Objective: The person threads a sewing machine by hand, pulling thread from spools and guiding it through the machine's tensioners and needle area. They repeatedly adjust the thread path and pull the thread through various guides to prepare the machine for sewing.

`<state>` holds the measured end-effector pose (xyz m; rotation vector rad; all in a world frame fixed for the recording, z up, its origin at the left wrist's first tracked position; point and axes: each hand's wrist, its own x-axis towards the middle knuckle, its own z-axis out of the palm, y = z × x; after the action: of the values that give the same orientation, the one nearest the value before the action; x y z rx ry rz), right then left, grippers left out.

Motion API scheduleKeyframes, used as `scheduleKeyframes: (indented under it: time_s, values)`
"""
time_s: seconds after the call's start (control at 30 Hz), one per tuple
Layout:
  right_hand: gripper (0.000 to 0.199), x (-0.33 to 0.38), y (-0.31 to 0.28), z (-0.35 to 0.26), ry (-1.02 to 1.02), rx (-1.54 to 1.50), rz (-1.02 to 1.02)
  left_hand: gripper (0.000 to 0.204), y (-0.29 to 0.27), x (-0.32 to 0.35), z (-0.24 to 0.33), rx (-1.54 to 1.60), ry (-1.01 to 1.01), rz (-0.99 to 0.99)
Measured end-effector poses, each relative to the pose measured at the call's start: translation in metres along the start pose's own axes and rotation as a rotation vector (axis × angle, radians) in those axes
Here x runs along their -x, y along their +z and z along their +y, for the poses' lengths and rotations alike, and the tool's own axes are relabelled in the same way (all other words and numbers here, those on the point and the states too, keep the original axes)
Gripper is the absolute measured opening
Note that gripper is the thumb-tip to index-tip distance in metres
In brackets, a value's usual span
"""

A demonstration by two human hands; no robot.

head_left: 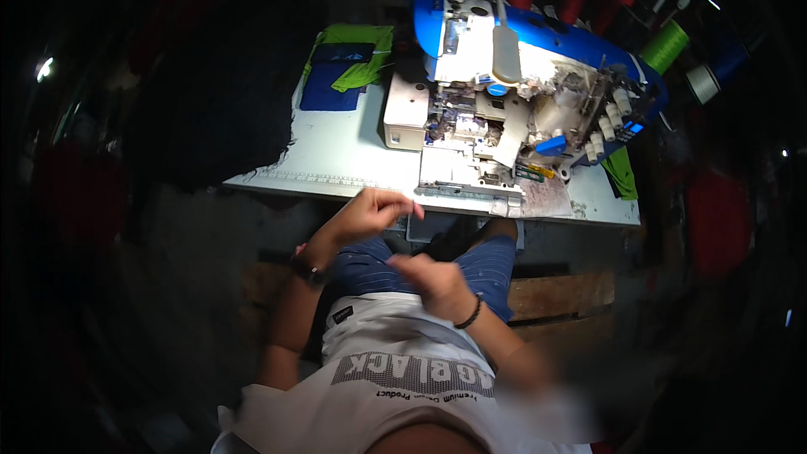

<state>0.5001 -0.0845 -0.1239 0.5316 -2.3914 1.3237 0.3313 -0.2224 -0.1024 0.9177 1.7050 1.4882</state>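
Note:
Just off the table's front edge is my left hand (367,214), its fingers loosely bent and slightly apart, with nothing visible in them. Over my lap, lower and to the right, is my right hand (439,286). Motion smears its fingers, which point left, and I cannot make out any thing in them. The two hands are apart from each other. Beyond them stands a white and blue overlock sewing machine (508,46) with its lamp-lit needle area. Neither hand touches it.
The white table (336,147) carries green cloth (361,76) and blue cloth (326,94) left of the machine. Dark fabric (227,109) covers its left end. A yellow-handled tool (538,171) lies by the machine. Thread cones, one green (664,47), stand behind. A wooden bench (559,296) is beneath me.

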Motion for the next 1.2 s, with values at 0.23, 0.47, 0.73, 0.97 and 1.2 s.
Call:
scheduleKeyframes:
  time_s: [0.23,0.47,0.73,0.97,1.2]
  values:
    - [0.041,-0.051,-0.044,0.015,-0.009,0.361,0.300,0.015,0.007,0.089,0.051,0.350,0.145,-0.348]
    - [0.014,-0.067,-0.002,0.012,0.083,-0.485,0.263,0.017,0.013,0.027,0.025,0.264,0.336,0.683]
    - [0.023,-0.061,-0.007,0.036,0.594,-1.075,0.382,0.012,0.021,0.037,-0.006,-0.480,0.220,0.024]
    - [0.022,-0.032,-0.026,0.043,0.695,-0.783,0.324,0.025,-0.151,0.109,-0.186,-1.303,-0.281,0.394]
    - [0.022,-0.007,-0.032,0.056,0.755,-0.636,0.356,0.036,-0.283,0.192,-0.246,-0.641,-1.069,0.360]
